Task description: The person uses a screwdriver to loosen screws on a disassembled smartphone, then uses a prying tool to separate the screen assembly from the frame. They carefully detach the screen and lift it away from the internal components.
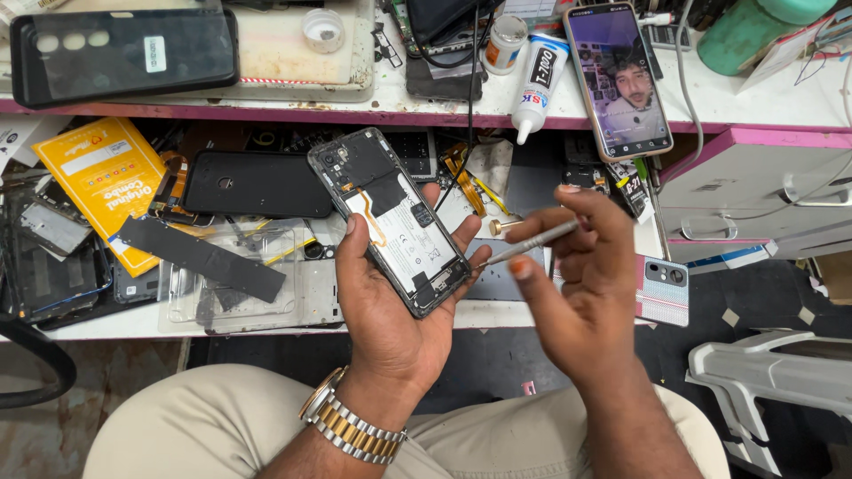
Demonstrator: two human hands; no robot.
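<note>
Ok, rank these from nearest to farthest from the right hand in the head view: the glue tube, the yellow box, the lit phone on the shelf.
1. Lit phone, just above the right hand.
2. Glue tube, up and leftward.
3. Yellow box, far left.

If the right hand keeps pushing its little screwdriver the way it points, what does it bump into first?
Probably the opened phone in the left hand: the screwdriver in the right hand points at its lower edge.

We are at a phone-repair workbench, its cluttered white counter with pink edging (710, 98) strewn with loose black phone back covers (256, 184), a white glue tube (539, 84) and a yellow parts packet (102, 182).
</note>
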